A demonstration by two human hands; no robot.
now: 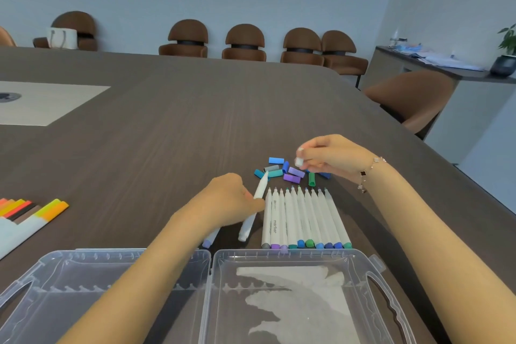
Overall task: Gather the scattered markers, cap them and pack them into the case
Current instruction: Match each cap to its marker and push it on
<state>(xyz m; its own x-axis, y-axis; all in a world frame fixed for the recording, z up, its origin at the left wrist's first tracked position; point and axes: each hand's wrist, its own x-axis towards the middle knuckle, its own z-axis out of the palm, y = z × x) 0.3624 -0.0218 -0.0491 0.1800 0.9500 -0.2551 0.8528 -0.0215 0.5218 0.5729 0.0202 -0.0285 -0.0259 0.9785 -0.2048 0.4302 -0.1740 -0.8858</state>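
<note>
Left hand [231,198] low over the dark worktop [167,134], fingers curled round a white marker [252,212] lying slantwise, tip toward the loose caps, with a second marker [210,237] half hidden under the wrist. Right hand [332,155] raised above the cap pile, thumb and fingers pinching a small white cap [299,160]; bracelet [368,173] on that wrist. Loose caps [287,172] in blue, teal, grey, purple and green scattered just beyond the marker tips. Row of uncapped markers [304,220] side by side, touching, tips pointing away, coloured ends near the case. Clear plastic case [251,288] lying open and flat at the near edge, both halves showing, no markers inside. Capped markers [28,212] in orange, yellow, red and brown far left, well apart from the row. Brown chairs [245,42] along the far wall; potted plant [506,50] on a side counter at right.
</note>
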